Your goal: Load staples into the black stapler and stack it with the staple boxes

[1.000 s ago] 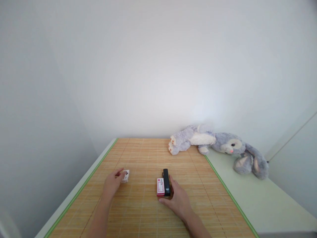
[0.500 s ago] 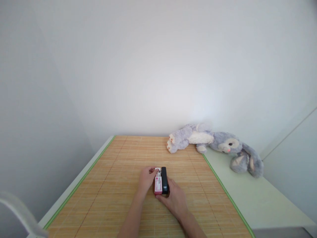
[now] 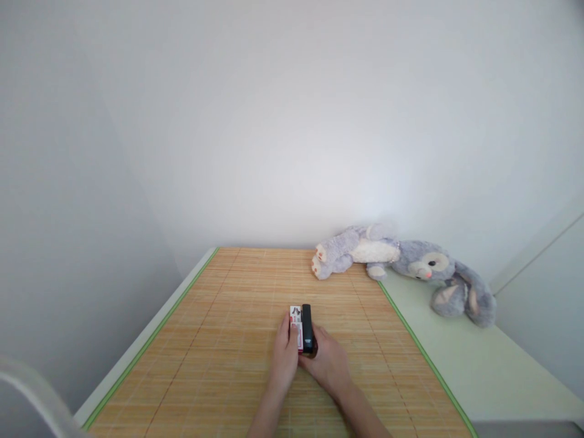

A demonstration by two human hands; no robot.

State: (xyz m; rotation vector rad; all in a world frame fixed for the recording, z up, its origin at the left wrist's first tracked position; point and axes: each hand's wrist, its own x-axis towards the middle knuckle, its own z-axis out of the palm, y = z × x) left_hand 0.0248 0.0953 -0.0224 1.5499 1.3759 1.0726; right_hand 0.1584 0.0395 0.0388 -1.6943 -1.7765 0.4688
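A black stapler (image 3: pixel 307 328) lies lengthwise on the mat, its near end towards me. Close along its left side sit two small boxes: a white box (image 3: pixel 295 312) with a dark picture on it, and nearer me a white-and-pink box (image 3: pixel 300 342). My left hand (image 3: pixel 286 353) is closed around the left side of the boxes, thumb over the white-and-pink one. My right hand (image 3: pixel 327 360) curls around the right side of the stapler, with its thumb at the near end of the group. The undersides are hidden.
A bamboo mat (image 3: pixel 219 365) with green edging covers much of the white table (image 3: pixel 483 365). At the back right a grey plush rabbit (image 3: pixel 374 250) lies against the wall, its feet over the mat. A blurred pale curved object (image 3: pixel 36 389) shows at lower left.
My left hand has shifted from the far end of the boxes towards me, onto their left side. The right hand stays at the stapler. The whole view has moved slightly.
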